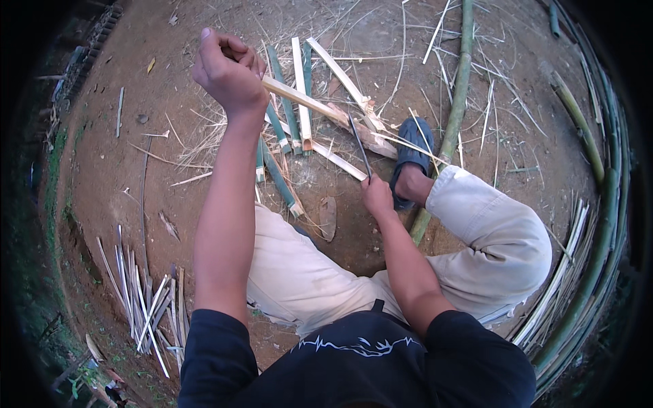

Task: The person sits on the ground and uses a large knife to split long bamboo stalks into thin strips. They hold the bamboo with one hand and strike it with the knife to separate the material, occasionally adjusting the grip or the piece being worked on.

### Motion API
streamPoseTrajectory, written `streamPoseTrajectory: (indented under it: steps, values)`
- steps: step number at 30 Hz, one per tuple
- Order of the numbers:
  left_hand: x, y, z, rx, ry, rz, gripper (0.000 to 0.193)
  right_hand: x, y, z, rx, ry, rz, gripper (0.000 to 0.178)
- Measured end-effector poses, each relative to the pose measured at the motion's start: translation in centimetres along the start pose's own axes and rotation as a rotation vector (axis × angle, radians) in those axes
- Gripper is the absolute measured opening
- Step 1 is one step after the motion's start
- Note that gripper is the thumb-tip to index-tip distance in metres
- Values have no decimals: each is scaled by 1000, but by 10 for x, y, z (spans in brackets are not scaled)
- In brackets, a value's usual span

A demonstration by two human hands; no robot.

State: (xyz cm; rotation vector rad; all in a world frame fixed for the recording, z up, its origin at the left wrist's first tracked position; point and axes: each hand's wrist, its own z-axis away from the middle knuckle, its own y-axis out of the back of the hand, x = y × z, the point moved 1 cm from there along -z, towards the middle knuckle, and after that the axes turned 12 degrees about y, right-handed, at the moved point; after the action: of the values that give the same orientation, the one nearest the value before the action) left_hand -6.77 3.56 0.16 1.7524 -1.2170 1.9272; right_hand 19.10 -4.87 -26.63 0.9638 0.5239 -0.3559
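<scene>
I see left hand (230, 73) clamped on bamboo strip (299, 97), right hand (377, 196) clamped on knife (360, 145); I'd angle it shallow, shave lightly, cut away from left hand.

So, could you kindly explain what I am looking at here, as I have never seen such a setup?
Of course. There is no machine: a seated person works with two bare hands. The single picture comes from a wide fisheye camera worn on the head, looking down, so straight edges bend near its rim. The left hand holds one end of a pale strip; the right hand grips a dark-bladed knife. On the bare earth lie green-skinned split pieces, a long green pole and, at lower left, a pile of thin strips.
</scene>
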Motion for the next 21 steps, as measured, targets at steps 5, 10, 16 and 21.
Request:
streamPoseTrajectory:
  steps: [5,10,16,21]
  values:
    - [4,3,-13,-146,73,34,42,-6,-20,-4,183,10,-195,38]
    - [35,48,-37,-501,255,159,42,-46,16,12,415,73,-385,38]
    - [59,114,-50,-583,335,359,42,-104,86,33,-44,251,-767,44]
    - [63,149,-60,-676,380,564,38,-105,64,44,-174,299,-788,41]
